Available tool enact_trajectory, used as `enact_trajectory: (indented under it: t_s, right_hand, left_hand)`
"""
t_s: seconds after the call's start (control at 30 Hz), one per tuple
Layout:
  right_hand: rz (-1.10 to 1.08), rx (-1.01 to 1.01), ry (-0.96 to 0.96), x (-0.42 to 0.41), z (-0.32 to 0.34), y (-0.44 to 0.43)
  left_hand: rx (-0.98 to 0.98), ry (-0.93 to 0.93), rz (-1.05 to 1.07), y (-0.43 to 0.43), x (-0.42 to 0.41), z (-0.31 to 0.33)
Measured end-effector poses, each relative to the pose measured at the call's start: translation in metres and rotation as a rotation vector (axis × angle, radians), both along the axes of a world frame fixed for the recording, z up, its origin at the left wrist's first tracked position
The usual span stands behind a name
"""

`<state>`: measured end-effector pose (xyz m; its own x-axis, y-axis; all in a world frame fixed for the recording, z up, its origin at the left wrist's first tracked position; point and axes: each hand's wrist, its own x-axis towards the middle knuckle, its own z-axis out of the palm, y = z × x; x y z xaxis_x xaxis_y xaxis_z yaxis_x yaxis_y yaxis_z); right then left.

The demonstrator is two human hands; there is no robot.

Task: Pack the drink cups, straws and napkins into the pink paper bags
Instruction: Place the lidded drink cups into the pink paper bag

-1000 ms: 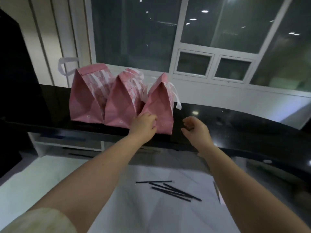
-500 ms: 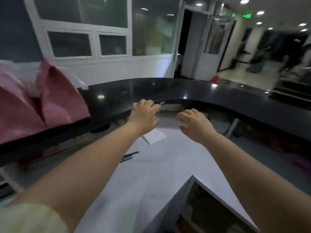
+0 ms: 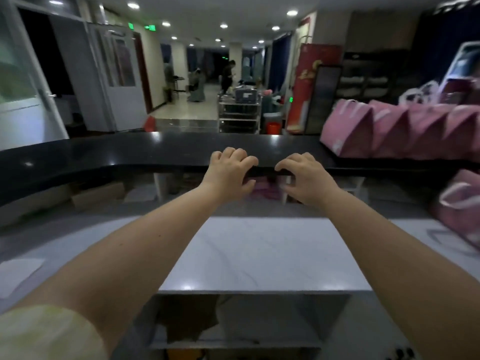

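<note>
Both arms reach forward over the white desk [image 3: 259, 255]. My left hand [image 3: 230, 172] and my right hand [image 3: 305, 178] hover side by side just below the black counter's [image 3: 130, 154] front edge, fingers curled and apart, holding nothing. A row of pink paper bags [image 3: 389, 131] stands on the counter at the right, blurred. Another pink bag [image 3: 462, 203] sits lower at the right edge of the desk. Something pinkish [image 3: 265, 190] lies under the counter between my hands, too blurred to identify. No cups or straws are visible.
A white sheet [image 3: 18, 274] lies on the desk at the left. A cardboard box [image 3: 98, 193] sits under the counter. An open recess [image 3: 246, 320] gapes below the desk's near edge. Beyond the counter are a hallway, doors, a metal cart [image 3: 240, 110] and a distant person [image 3: 228, 76].
My view has swung far to the right, away from the window and the bags I was touching. The left hand let go of the pink bag; both hands now hang empty before the counter.
</note>
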<state>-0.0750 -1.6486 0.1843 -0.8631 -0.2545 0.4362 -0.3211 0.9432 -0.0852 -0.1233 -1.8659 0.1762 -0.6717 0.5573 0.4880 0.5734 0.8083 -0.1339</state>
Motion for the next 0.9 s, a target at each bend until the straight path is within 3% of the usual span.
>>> enact_trajectory:
  t_s: [0.2,0.43,0.6,0.7,0.9]
  right_hand:
    - [-0.216,0.032,-0.154,0.068,-0.027,0.23]
    - [-0.582,0.031,-0.154,0.166,-0.048,0.473]
    - [-0.79,-0.006,-0.151,0.21,-0.089,0.575]
    - [-0.912,-0.066,-0.115,0.231,-0.111,0.622]
    - [-1.109,-0.176,-0.018,0.249,-0.128,0.708]
  left_hand:
    - [-0.074,-0.074,-0.241,0.254,0.018,-0.039]
    - [-0.033,-0.143,-0.443,0.532,0.065,-0.056]
    - [-0.112,-0.232,-0.597,0.666,0.111,-0.103]
    - [-0.181,-0.202,-0.66,0.727,0.12,-0.124]
    - [-0.134,-0.12,-0.782,0.847,0.122,-0.128]
